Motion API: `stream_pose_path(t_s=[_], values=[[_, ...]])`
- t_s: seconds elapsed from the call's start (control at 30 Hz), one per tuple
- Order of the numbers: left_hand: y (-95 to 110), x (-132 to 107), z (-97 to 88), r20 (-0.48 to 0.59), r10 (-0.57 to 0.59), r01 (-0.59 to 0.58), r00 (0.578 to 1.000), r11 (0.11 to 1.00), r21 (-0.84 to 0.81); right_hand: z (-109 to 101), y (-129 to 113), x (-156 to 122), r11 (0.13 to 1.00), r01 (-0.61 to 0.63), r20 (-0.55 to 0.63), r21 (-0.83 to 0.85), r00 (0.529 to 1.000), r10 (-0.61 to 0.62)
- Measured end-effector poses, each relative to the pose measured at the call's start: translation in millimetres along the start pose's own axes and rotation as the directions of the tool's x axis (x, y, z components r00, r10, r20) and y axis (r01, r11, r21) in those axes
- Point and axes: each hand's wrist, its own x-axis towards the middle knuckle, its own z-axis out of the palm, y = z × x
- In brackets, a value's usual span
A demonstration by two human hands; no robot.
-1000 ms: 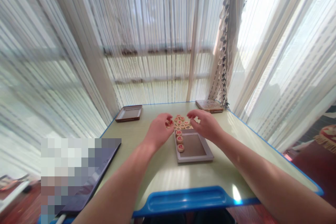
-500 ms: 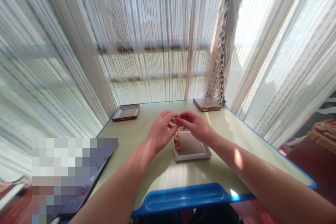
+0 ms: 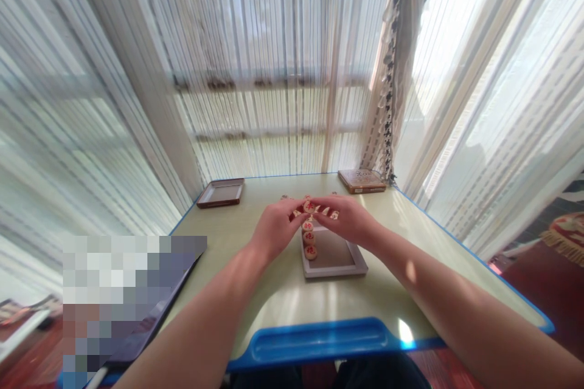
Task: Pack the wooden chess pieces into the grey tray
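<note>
My left hand (image 3: 274,228) and my right hand (image 3: 349,219) meet above the far edge of a shallow grey tray (image 3: 337,255). Their fingertips pinch a round wooden chess piece (image 3: 309,206) with a red character between them. Three more pieces (image 3: 309,238) lie in a column along the tray's left side. Several loose wooden pieces (image 3: 329,213) lie on the pale table (image 3: 292,298) just beyond my fingers, partly hidden by them.
A brown tray (image 3: 221,192) sits at the table's far left corner and a brown flat box (image 3: 363,180) at the far right. A dark board (image 3: 150,310) lies along the left edge. Sheer curtains surround the table. A blue moulded groove (image 3: 319,340) runs along the near edge.
My hands came together from being apart over the pile, then shifted slightly nearer the tray, now pinching one piece between them. The camera view moved a little.
</note>
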Motion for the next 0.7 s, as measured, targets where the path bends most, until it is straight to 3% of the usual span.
stream_pose_path(t_s=[0.13,0.53,0.6,0.7], values=[[2,1,-2.2,0.031,-0.023,0.024,0.999,0.999,-0.046,-4,0,0,0.991,0.082,-0.039,-0.11,0.995,-0.087],[1,3,-5.1,0.137,-0.185,0.217,0.973,0.938,-0.272,-2,-1,1,0.994,0.054,-0.046,-0.097,0.997,-0.059],[-1,2,-5.4,0.178,-0.191,0.23,0.965,0.944,-0.237,-5,-3,0,0.989,0.06,-0.018,-0.135,0.998,-0.063],[-5,1,-6.8,0.216,-0.227,0.257,0.95,0.959,-0.12,-11,-6,-4,0.971,0.117,0.118,-0.21,0.989,-0.093]])
